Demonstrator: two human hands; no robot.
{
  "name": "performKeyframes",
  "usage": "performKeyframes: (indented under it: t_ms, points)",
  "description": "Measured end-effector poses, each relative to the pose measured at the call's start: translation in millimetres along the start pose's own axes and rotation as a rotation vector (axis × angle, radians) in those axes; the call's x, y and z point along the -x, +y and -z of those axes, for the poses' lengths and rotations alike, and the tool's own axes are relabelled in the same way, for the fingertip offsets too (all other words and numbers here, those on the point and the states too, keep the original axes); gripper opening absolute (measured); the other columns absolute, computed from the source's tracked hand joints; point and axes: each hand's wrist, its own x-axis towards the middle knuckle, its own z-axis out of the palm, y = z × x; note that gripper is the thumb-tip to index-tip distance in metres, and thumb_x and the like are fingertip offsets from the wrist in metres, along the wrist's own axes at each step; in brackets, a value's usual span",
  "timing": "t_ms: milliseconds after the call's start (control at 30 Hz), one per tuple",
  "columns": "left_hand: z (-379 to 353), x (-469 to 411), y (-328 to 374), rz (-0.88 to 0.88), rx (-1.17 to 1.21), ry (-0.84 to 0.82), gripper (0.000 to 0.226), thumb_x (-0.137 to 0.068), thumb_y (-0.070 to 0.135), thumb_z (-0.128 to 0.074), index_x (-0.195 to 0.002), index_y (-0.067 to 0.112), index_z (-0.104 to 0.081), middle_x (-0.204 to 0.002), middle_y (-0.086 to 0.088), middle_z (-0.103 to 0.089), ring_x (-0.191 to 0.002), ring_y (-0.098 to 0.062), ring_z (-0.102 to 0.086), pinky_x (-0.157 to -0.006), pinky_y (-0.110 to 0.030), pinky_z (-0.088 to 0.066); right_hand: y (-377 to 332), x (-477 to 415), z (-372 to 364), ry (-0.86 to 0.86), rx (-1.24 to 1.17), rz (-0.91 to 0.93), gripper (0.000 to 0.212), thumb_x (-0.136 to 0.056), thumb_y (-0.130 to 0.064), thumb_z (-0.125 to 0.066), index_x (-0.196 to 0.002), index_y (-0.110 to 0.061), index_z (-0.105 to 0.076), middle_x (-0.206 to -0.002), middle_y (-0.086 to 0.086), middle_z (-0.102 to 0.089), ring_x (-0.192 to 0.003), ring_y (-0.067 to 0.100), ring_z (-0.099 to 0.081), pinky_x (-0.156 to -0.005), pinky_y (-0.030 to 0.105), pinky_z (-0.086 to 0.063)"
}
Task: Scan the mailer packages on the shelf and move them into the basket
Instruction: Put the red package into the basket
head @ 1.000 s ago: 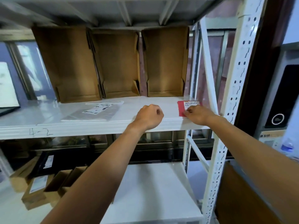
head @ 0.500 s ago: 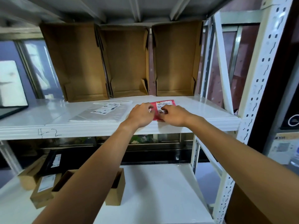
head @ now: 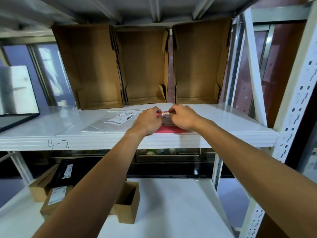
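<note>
A small red mailer (head: 169, 129) with a white label lies near the front edge of the white shelf (head: 223, 134) marked "4-2". My left hand (head: 148, 120) and my right hand (head: 183, 117) both sit on it with curled fingers, pinching at its label from either side. Most of the mailer is hidden under the hands. A flat grey-white mailer (head: 109, 122) with a printed label lies just left of my left hand. No basket or scanner is in view.
Three open cardboard trays (head: 145, 66) stand upright against the back of the shelf. The white rack upright (head: 291, 117) rises at the right. On the lower shelf sit small cardboard boxes (head: 127, 203) and a black package (head: 66, 172).
The red mailer has slid left along the shelf from the right upright toward the middle. My left hand, a fist on the shelf edge before, has joined my right hand on it.
</note>
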Motion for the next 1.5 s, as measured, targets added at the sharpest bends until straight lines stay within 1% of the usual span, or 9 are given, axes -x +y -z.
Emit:
performKeyframes:
  t_ms: [133, 267, 433, 867, 1033, 1267, 1367, 1433, 1500]
  points:
    - [-10.7, -6.0, 10.0, -0.02, -0.015, -0.073, 0.049, -0.103, 0.026, -0.037, -0.151, 0.017, -0.038, -0.156, -0.008, -0.04, -0.141, -0.03, -0.039, -0.113, -0.04, -0.032, 6.7, -15.8, -17.0, -0.018, 0.062, 0.011, 0.044, -0.104, -0.027, -0.036, -0.143, -0.011, -0.047, -0.148, 0.012, -0.046, -0.131, 0.03, -0.047, -0.106, 0.04, -0.037]
    - [-15.0, -15.4, 15.5, -0.037, -0.178, -0.288, 0.05, -0.1, 0.015, -0.036, -0.15, 0.015, -0.039, -0.154, -0.011, -0.042, -0.138, -0.029, -0.042, -0.107, -0.031, -0.033, 19.9, -28.1, -26.0, -0.212, 0.165, 0.028, 0.05, -0.106, -0.034, -0.021, -0.15, -0.024, -0.041, -0.158, 0.005, -0.037, -0.143, 0.024, -0.035, -0.117, 0.044, -0.028]
    - [-15.6, -21.0, 10.6, -0.011, -0.174, -0.405, 0.055, -0.104, 0.036, -0.029, -0.157, 0.025, -0.023, -0.164, 0.0, -0.023, -0.149, -0.02, -0.025, -0.119, -0.035, -0.019, 27.5, -31.0, -28.6, -0.338, 0.198, 0.008, 0.054, -0.106, -0.042, -0.011, -0.158, -0.031, -0.017, -0.167, -0.001, -0.009, -0.154, 0.02, -0.008, -0.124, 0.043, -0.01]
    - [-21.9, -26.2, 0.6, 0.025, -0.148, -0.407, 0.065, -0.091, 0.052, -0.028, -0.154, 0.036, -0.028, -0.161, 0.004, -0.031, -0.145, -0.02, -0.033, -0.118, -0.04, -0.026, 29.1, -28.6, -25.3, -0.316, 0.176, -0.066, 0.058, -0.104, -0.052, -0.007, -0.159, -0.033, -0.012, -0.167, -0.003, -0.005, -0.154, 0.018, -0.003, -0.124, 0.044, -0.007]
    - [-18.5, -15.1, 0.9, -0.125, -0.266, -0.369, 0.051, -0.109, 0.029, -0.019, -0.159, 0.017, -0.022, -0.167, -0.003, -0.01, -0.153, -0.014, -0.008, -0.12, -0.025, -0.004, 40.7, -40.3, -34.5, -0.337, 0.26, -0.05, 0.061, -0.102, -0.05, -0.012, -0.16, -0.03, -0.008, -0.168, -0.001, -0.001, -0.154, 0.019, 0.0, -0.124, 0.047, -0.006]
    - [-20.7, -21.0, -5.9, -0.137, -0.195, -0.431, 0.055, -0.107, 0.041, -0.014, -0.16, 0.024, -0.016, -0.167, 0.003, -0.011, -0.153, -0.009, -0.008, -0.124, -0.029, -0.006, 41.6, -45.9, -35.8, -0.347, 0.306, -0.027, 0.065, -0.102, -0.046, -0.025, -0.159, -0.02, -0.011, -0.167, 0.005, -0.003, -0.154, 0.024, -0.006, -0.124, 0.047, -0.013]
    - [-23.5, -19.0, -7.0, -0.163, -0.216, -0.436, 0.055, -0.107, 0.041, -0.016, -0.159, 0.025, -0.017, -0.167, 0.003, -0.014, -0.153, -0.012, -0.012, -0.124, -0.033, -0.01, 32.9, -29.9, -30.0, -0.178, 0.327, 0.026, 0.053, -0.105, -0.038, -0.029, -0.153, -0.016, -0.033, -0.162, 0.009, -0.028, -0.147, 0.027, -0.028, -0.119, 0.044, -0.026]
    - [-18.5, -10.3, -2.6, -0.191, -0.289, -0.367, 0.049, -0.106, 0.036, -0.024, -0.151, 0.021, -0.036, -0.158, -0.004, -0.037, -0.143, -0.024, -0.036, -0.114, -0.039, -0.03, 25.0, -17.6, -27.2, 0.051, 0.361, 0.065, 0.044, -0.104, -0.035, -0.033, -0.138, -0.013, -0.05, -0.144, 0.011, -0.05, -0.129, 0.029, -0.048, -0.104, 0.043, -0.041]
    - [-14.2, 2.3, 5.3, -0.298, -0.53, -0.173, 0.038, -0.104, 0.025, -0.031, -0.125, 0.011, -0.059, -0.13, -0.013, -0.062, -0.115, -0.034, -0.057, -0.093, -0.043, -0.044, 17.2, -8.4, -27.0, 0.093, 0.407, 0.095, 0.038, -0.103, -0.034, -0.036, -0.128, -0.014, -0.056, -0.128, 0.009, -0.058, -0.112, 0.029, -0.056, -0.09, 0.042, -0.046]
